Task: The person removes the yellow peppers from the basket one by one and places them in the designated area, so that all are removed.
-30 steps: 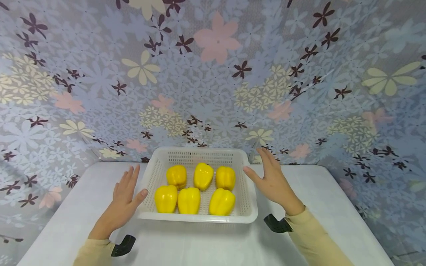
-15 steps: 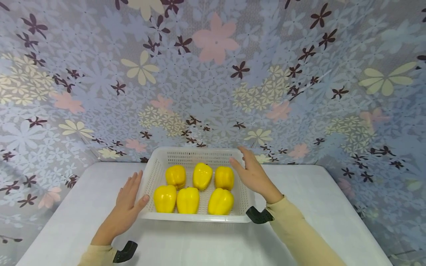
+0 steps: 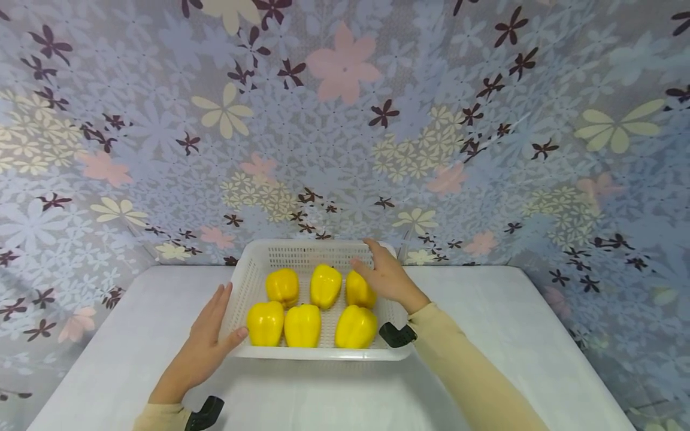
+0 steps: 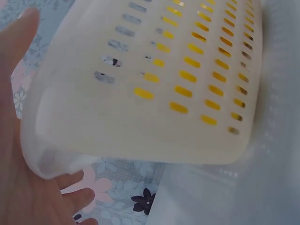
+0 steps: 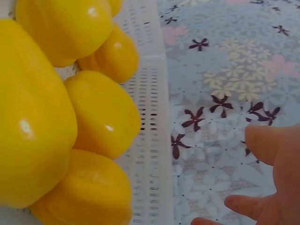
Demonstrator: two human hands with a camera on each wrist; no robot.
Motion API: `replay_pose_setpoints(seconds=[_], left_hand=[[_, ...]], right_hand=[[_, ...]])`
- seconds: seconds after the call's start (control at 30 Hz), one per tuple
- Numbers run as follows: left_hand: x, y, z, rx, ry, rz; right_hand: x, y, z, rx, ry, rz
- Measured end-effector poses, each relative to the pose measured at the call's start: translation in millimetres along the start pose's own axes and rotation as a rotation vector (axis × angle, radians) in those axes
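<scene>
Several yellow bell peppers lie in a white plastic basket, in a back and a front row. At the basket's left side is my left hand, fingers straight outside the wall and thumb over the rim near the front left pepper. In the left wrist view, this hand is against or very near the rim. My right hand hovers over the basket's right side, partly hiding the back right pepper. Its fingers are spread and hold nothing; the right wrist view shows it apart from the peppers.
The basket stands on a white table, against a backdrop of flower-patterned cloth that also closes off both sides. Table surface extends left, right and in front of the basket. A black strap piece sits at my right wrist.
My right hand has moved left, from outside the basket's right rim to above the back right pepper. My left hand has shifted slightly right and toward me, its thumb now over the rim.
</scene>
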State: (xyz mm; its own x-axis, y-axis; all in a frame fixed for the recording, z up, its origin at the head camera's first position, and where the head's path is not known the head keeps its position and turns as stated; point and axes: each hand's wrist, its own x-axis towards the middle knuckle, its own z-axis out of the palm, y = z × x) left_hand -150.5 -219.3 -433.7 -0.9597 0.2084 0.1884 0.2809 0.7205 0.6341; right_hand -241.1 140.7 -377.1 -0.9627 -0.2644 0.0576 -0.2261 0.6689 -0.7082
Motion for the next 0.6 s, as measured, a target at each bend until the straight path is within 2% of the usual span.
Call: replay_pose_setpoints(seconds=[0.13, 0.33, 0.6], left_hand=[[-1.1, -2.6, 3.3, 0.011, 0.000, -0.022], [-1.5, -4.8, 6.4, 0.040, 0.016, -0.016], [-1.9, -9.1, 7.1, 0.026, 0.030, 0.003]], right_hand=[[5.5, -1.3, 5.8, -0.025, -0.023, 0.019], [12.0, -3.1, 13.6, -0.080, -0.067, 0.045], [15.3, -7.6, 23.4, -0.223, -0.124, 0.088]])
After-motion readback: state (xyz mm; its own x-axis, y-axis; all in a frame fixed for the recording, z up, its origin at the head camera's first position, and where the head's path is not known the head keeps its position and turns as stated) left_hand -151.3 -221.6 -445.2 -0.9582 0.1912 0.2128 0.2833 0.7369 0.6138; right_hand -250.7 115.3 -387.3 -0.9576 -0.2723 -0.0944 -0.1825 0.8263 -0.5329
